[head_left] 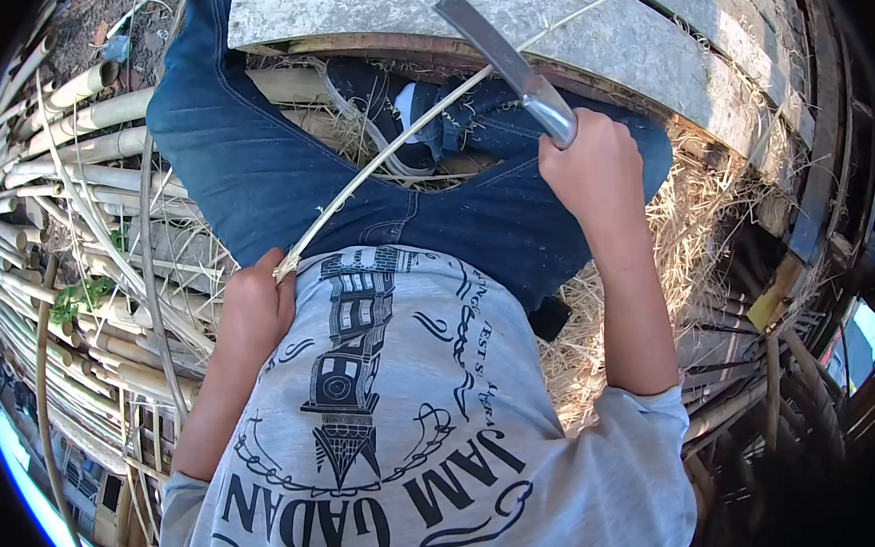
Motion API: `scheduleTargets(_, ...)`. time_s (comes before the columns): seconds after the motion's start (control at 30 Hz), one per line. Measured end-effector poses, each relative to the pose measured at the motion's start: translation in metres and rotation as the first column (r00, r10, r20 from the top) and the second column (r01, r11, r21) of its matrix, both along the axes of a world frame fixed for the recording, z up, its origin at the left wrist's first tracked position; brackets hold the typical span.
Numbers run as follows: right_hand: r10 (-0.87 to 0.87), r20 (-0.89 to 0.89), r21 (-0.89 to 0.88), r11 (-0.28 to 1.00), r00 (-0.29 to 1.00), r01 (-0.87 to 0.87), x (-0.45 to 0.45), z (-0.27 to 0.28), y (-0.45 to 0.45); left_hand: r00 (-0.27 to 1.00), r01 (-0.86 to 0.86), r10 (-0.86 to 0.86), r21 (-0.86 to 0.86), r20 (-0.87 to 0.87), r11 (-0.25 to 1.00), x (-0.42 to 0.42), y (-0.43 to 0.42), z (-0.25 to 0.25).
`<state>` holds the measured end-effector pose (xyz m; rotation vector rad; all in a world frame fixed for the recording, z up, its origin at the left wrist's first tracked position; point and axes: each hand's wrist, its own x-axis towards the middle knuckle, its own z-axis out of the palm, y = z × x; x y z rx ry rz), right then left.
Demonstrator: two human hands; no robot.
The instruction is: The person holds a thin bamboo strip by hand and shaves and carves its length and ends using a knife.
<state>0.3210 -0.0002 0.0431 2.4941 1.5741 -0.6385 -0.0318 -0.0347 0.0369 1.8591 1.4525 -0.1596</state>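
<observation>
Both sets of fingers clamp: left hand [255,307] on pale strip [395,149] at its near end, right hand [596,173] on knife [510,69] by its handle; strip slants over legs [235,151] and surface [323,11], crossed by knife, contact unclear, so strip twisting could skid knife legward.

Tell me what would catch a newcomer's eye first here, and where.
First, probably, the long, flat, grey metal blade with a shiny metal handle at upper centre, gripped in the right hand. Next, the long, thin, pale strip running diagonally up from the left hand and crossing the blade in view. Below them, the grey T-shirt with a black tower print fills the lower middle.
</observation>
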Motion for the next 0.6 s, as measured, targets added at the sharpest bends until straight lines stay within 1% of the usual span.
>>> scheduleTargets(0.03,0.108,-0.02,-0.046,0.993,0.994,-0.109,-0.011,0.008,-0.001,1.0,0.02,-0.02,0.003,0.01,1.0,0.001,-0.001,0.001)
scheduleTargets(0.1,0.185,-0.078,-0.062,0.98,0.98,-0.19,-0.012,0.004,-0.004,1.0,0.009,-0.009,0.01,0.004,1.0,-0.002,-0.002,-0.001)
scheduleTargets(0.17,0.007,-0.021,0.048,0.999,1.0,-0.006,0.01,-0.014,0.0,1.0,0.01,-0.009,0.026,-0.013,1.0,-0.001,-0.002,0.001)
scheduleTargets(0.2,-0.122,-0.026,0.078,0.989,0.992,0.124,0.029,-0.019,0.005,1.0,0.008,-0.008,0.027,-0.015,1.0,0.0,-0.002,0.002)
scheduleTargets(0.23,-0.128,0.016,0.037,0.991,0.992,0.127,0.04,-0.017,0.011,1.0,0.005,-0.005,0.031,-0.015,0.999,0.002,-0.001,0.003)
scheduleTargets(0.27,-0.116,0.005,0.064,0.991,0.993,0.115,0.036,-0.016,0.009,1.0,0.0,-0.001,0.047,0.016,0.999,0.005,-0.001,0.004)
scheduleTargets(0.3,-0.105,-0.005,0.092,0.99,0.994,0.105,0.03,-0.012,0.006,1.0,0.007,-0.007,0.064,0.008,0.998,0.004,0.001,0.004)
scheduleTargets(0.37,-0.015,-0.066,0.014,1.0,0.998,0.016,0.007,-0.002,-0.001,1.0,-0.008,0.008,0.003,-0.014,1.0,0.001,0.001,0.005)
scheduleTargets(0.43,0.194,-0.11,-0.06,0.978,0.975,-0.201,-0.005,0.004,-0.006,1.0,0.026,-0.026,0.036,-0.006,0.999,-0.001,-0.003,0.004)
scheduleTargets(0.5,0.11,-0.064,0.012,0.994,0.992,-0.109,0.012,-0.005,0.002,0.998,0.023,-0.021,0.042,-0.057,0.999,-0.005,-0.004,0.003)
scheduleTargets(0.53,-0.054,-0.006,0.14,0.989,0.999,0.054,0.03,-0.017,0.007,0.999,0.028,-0.028,0.039,-0.02,0.999,-0.01,-0.003,0.0)
scheduleTargets(0.57,-0.181,0.014,0.126,0.976,0.983,0.177,0.048,-0.012,0.015,0.998,0.054,-0.053,0.049,-0.028,0.997,-0.011,-0.004,0.001)
scheduleTargets(0.6,-0.172,0.052,0.142,0.976,0.984,0.163,0.056,-0.008,0.012,0.998,0.059,-0.057,0.048,-0.041,0.997,-0.01,-0.004,0.003)
